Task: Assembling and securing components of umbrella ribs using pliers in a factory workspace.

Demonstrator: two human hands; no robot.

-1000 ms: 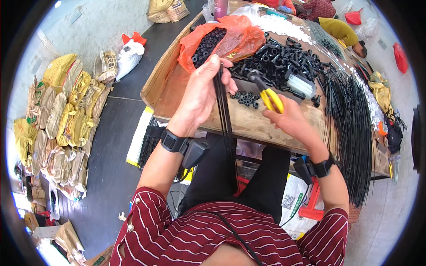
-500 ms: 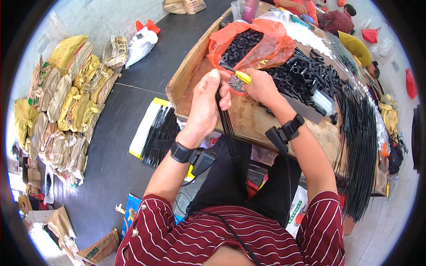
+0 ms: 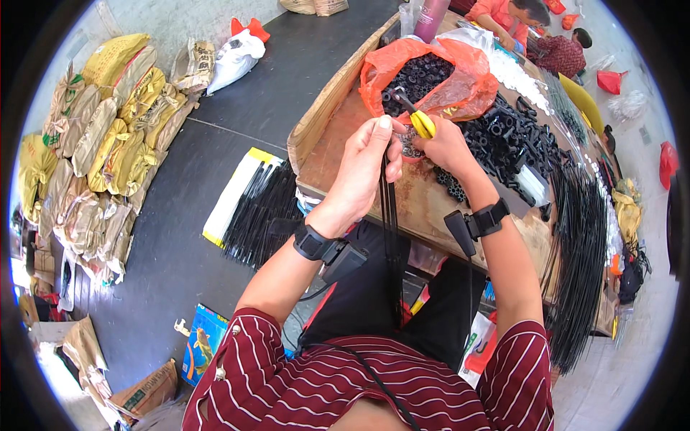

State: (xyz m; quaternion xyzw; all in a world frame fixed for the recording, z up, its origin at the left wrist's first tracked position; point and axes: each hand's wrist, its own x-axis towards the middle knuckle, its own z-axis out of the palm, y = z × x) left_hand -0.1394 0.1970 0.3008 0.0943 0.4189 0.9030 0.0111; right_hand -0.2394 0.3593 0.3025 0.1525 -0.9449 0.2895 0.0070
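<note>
My left hand (image 3: 361,172) is closed around a few thin black rods (image 3: 389,215), which hang down toward my lap. Their upper ends are hidden in the fingers. In my right hand (image 3: 451,149) is a pair of pliers (image 3: 422,124) with yellow handles, its dark jaws pointing up and left, close to my left thumb. Just beyond, an open red plastic bag (image 3: 471,100) holds many small black ring-like parts (image 3: 424,75). A small bowl of tiny metal pieces (image 3: 410,147) is partly hidden between my hands. Right of it lies a heap of black plastic fittings (image 3: 499,129).
The wooden table (image 3: 327,154) has a raised left edge. Long black rods (image 3: 582,266) hang over its right side; more lie on a white sheet (image 3: 241,190) at left. White pieces (image 3: 510,72) lie at the back. Wrapped sacks (image 3: 108,136) line the wall. Co-workers (image 3: 496,18) sit beyond.
The view has shifted, so the table sits further right and lower. The pliers have turned slightly, showing more of the yellow handles. Both hands keep their hold.
</note>
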